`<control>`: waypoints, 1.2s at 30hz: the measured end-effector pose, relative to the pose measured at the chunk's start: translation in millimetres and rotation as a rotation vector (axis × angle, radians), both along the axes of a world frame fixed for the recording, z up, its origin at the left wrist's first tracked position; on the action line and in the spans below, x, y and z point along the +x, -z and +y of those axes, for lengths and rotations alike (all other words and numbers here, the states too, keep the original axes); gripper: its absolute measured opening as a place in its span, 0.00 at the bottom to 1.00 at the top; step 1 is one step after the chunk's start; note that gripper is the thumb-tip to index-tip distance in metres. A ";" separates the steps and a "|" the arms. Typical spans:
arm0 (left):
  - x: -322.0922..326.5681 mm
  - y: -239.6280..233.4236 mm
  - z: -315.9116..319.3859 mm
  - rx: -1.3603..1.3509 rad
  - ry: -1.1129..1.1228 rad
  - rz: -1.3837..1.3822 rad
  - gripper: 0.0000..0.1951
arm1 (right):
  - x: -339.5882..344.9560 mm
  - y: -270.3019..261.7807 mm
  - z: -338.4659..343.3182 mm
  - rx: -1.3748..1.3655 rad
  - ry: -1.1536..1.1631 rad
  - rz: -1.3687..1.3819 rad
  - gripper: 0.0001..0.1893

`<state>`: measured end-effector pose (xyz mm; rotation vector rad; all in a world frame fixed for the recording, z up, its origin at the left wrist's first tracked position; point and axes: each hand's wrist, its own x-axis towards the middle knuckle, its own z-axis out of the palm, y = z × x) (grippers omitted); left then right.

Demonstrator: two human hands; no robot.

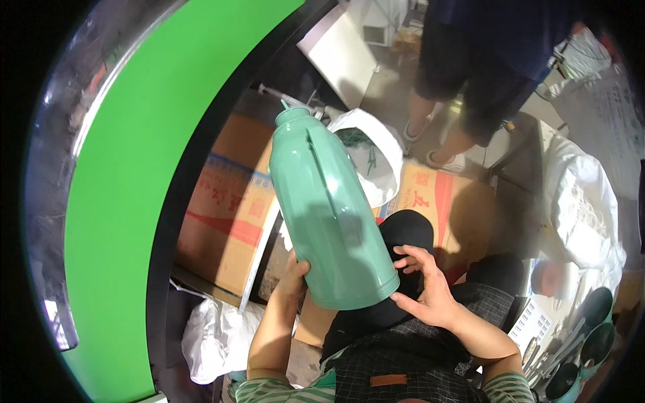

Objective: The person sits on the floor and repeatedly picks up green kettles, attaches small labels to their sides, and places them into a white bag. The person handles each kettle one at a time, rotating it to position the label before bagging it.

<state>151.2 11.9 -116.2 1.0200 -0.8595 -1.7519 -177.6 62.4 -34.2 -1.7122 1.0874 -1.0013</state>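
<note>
A glossy green plastic thermos flask [332, 216] lies tilted above my lap, its spouted top pointing up and left and its base towards me. My left hand [296, 274] holds it by the lower left side, with the thumb on the surface and the fingers hidden behind. At the right of the base is my right hand [422, 287], fingers spread and curved, the thumb close to the bottom rim; whether it touches cannot be told. A long handle or seam runs along the upper face of the flask.
A green conveyor belt [121, 201] curves along the left. Cardboard boxes [227, 201] and an open white sack [390, 151] lie beyond the flask. Another person [468, 75] stands at the top right. To the right are a white bag [579, 201] and several dark green round parts [597, 347].
</note>
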 end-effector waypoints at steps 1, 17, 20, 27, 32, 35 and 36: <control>-4.9 -10.6 -1.1 -0.029 0.013 -0.035 0.63 | -5.7 -1.5 2.5 0.001 0.005 0.011 0.48; -161.8 -91.4 -54.3 -1.535 -0.433 -1.097 0.56 | -104.7 -160.8 -21.0 -0.228 0.508 -0.812 0.50; -165.6 -72.6 -56.6 -1.382 -0.293 -1.164 0.56 | -94.6 -130.0 -29.4 -0.252 0.549 -0.773 0.44; -185.6 -154.3 -28.1 -1.601 -0.120 -0.899 0.56 | -70.6 -91.0 -54.1 -0.683 0.450 -0.041 0.39; -169.0 -178.3 -17.6 -1.924 0.050 -1.264 0.22 | -59.8 -87.4 -53.9 -0.689 0.222 0.095 0.36; -142.6 -176.8 -11.3 -1.979 0.201 -1.269 0.22 | -38.2 -95.3 -57.1 -0.727 0.055 0.133 0.38; -142.8 -177.1 -12.0 -1.906 0.189 -1.270 0.21 | -33.8 -95.1 -61.8 -0.735 0.043 0.140 0.40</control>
